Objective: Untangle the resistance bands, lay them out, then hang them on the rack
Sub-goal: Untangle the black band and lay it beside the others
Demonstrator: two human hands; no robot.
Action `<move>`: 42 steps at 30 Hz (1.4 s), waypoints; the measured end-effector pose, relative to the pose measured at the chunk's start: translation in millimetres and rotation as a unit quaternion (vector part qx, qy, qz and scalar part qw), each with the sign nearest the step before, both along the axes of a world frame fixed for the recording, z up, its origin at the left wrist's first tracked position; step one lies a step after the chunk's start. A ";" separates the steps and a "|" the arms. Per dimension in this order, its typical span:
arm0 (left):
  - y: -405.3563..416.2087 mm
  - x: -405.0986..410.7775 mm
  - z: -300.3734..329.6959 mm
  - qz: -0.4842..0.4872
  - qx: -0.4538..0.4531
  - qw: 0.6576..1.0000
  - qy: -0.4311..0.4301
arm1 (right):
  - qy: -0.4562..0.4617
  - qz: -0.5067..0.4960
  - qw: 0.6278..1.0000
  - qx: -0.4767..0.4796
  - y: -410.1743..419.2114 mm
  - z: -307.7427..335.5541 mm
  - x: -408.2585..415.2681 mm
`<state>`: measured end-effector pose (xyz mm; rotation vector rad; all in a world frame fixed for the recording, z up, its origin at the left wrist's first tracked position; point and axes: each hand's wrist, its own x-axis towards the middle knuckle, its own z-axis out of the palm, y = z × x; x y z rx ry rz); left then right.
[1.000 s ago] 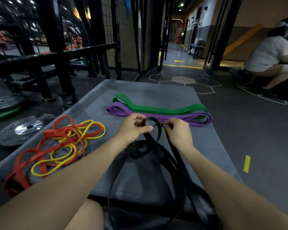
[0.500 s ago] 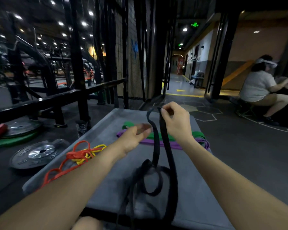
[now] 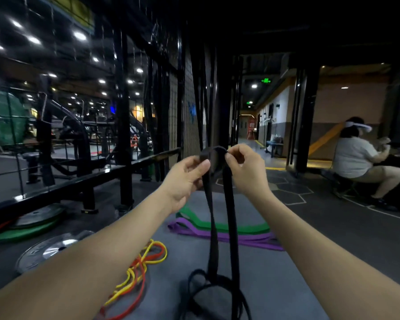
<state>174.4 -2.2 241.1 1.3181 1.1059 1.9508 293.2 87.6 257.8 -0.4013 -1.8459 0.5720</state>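
Note:
A black resistance band hangs as a long loop from both my hands, held up above the grey mat. My left hand pinches its top on the left, my right hand pinches it on the right. The band's lower end lies coiled and twisted on the mat near me. A green band and a purple band lie flat side by side farther out. Tangled orange and yellow bands lie at the mat's left.
Weight plates lie on the floor to the left, beside a black steel rack frame. A wire mesh panel stands ahead. At the right a seated person is apart from the mat.
Both hands have lifted the black band's top higher, and my left hand has closed on it. The view has tilted upward, so the mat sits lower in frame.

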 end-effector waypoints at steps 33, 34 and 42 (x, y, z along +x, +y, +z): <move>-27.0 -8.8 155.3 0.217 0.095 0.969 0.077 | -0.173 0.138 0.974 -0.051 -18.8 60.6 -17.0; -28.9 -12.1 154.3 0.218 0.099 0.970 0.050 | -0.185 0.135 0.972 -0.059 -13.5 55.9 -16.6; -37.0 -44.5 129.2 0.245 0.095 0.959 -0.101 | -0.231 0.114 0.959 -0.120 14.0 25.6 -10.6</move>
